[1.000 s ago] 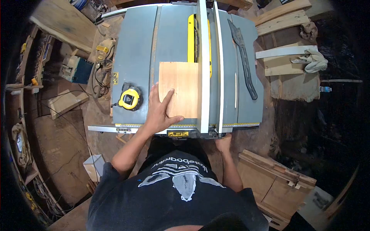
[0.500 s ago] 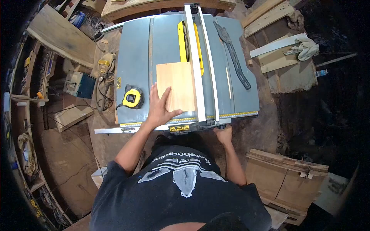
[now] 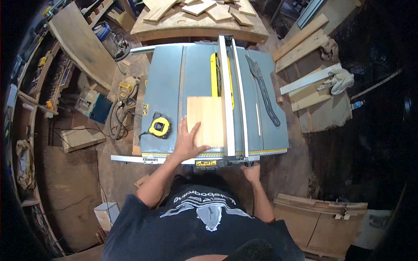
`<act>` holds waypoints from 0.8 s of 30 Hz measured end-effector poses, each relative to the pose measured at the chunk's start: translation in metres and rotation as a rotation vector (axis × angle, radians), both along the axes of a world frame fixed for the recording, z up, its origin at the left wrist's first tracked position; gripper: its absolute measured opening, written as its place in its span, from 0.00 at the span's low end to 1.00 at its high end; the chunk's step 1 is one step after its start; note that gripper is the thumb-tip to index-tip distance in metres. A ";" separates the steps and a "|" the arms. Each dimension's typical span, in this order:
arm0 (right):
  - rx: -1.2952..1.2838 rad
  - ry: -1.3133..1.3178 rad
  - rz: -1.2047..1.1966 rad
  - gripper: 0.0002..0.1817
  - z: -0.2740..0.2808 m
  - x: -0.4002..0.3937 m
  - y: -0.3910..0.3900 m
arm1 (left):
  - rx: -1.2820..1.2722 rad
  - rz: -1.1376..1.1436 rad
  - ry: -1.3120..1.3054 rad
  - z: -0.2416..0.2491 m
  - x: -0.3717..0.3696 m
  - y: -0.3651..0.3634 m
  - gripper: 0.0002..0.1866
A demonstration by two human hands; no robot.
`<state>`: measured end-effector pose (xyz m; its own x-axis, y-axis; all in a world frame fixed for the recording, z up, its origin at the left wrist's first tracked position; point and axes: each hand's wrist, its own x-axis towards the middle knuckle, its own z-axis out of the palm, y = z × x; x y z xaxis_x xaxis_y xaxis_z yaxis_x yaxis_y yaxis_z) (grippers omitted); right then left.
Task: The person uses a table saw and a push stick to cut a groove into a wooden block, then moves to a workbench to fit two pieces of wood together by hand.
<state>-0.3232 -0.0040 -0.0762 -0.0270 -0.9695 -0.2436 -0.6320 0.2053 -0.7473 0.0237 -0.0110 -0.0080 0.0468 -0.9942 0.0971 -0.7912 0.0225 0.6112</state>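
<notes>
A flat wooden board (image 3: 209,119) lies on the grey table saw top (image 3: 163,87), its right edge along the white metal fence (image 3: 227,104). Fingers spread, my left hand (image 3: 188,142) rests on the board's lower left part. Below the front edge of the saw, my right hand (image 3: 251,172) is closed around a dark knob (image 3: 249,164) under the fence's near end. The yellow blade insert (image 3: 214,74) shows beyond the board. A yellow and black tape measure (image 3: 159,126) sits to the left of my left hand.
A black push stick (image 3: 263,91) lies right of the fence. Behind the saw, a wooden bench (image 3: 183,32) carries several wood pieces. Left stand a corded power tool (image 3: 126,89) and shelving. More planks (image 3: 300,54) lie at the right.
The camera view has tilted up, so the saw appears lower and more of the back bench shows. Both hands keep their places on the board and the knob.
</notes>
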 end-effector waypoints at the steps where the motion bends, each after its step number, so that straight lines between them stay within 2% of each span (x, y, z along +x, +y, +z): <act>1: -0.032 0.002 -0.009 0.18 0.001 0.000 0.000 | 0.035 -0.010 -0.004 0.009 -0.002 0.007 0.54; 4: 0.005 -0.026 -0.024 0.19 -0.011 -0.004 -0.001 | 0.019 -0.037 0.028 0.007 -0.014 0.048 0.55; 7: 0.009 -0.043 -0.063 0.20 -0.010 0.000 0.000 | 0.160 -0.065 -0.082 0.035 -0.027 0.076 0.57; 10: 0.097 -0.010 -0.047 0.20 -0.006 -0.003 0.000 | 0.171 -0.030 -0.139 0.024 -0.035 0.086 0.56; 12: 0.084 -0.044 -0.008 0.23 -0.026 -0.015 -0.002 | 0.064 0.031 -0.147 -0.004 -0.040 0.091 0.52; 14: 0.067 -0.082 0.022 0.25 -0.036 -0.032 -0.001 | -0.113 0.046 -0.338 -0.027 -0.045 0.098 0.49; 15: -0.011 -0.120 0.136 0.29 -0.034 -0.039 -0.001 | -0.044 0.061 -0.263 0.005 -0.054 0.104 0.43; 16: -0.094 -0.160 0.249 0.34 -0.035 -0.047 -0.002 | -0.132 0.058 -0.219 0.017 -0.062 0.108 0.40; 17: 0.225 -0.326 0.237 0.44 -0.036 -0.060 -0.001 | -0.139 0.077 -0.273 0.003 -0.064 0.118 0.39; 18: 0.245 -0.279 0.297 0.43 -0.046 -0.079 -0.001 | -0.144 0.098 -0.321 -0.013 -0.069 0.129 0.38; 20: 0.111 -0.212 0.373 0.43 -0.063 -0.121 0.005 | -0.144 0.325 0.032 -0.010 -0.096 0.148 0.39; 21: 0.213 -0.210 0.328 0.42 -0.035 -0.143 0.009 | -0.189 0.343 -0.222 -0.013 -0.110 0.165 0.35; 22: 0.216 -0.213 0.334 0.42 -0.039 -0.176 0.009 | -0.228 0.350 -0.488 -0.013 -0.123 0.182 0.31; 24: 0.138 -0.114 0.337 0.41 -0.049 -0.242 0.029 | -0.185 0.541 -0.367 0.013 -0.160 0.210 0.29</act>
<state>-0.5656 0.0246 -0.1253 0.3229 -0.8771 -0.3555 -0.5955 0.1037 -0.7966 -0.1365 0.1988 0.0046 0.4645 -0.8057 0.3676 -0.8758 -0.3567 0.3251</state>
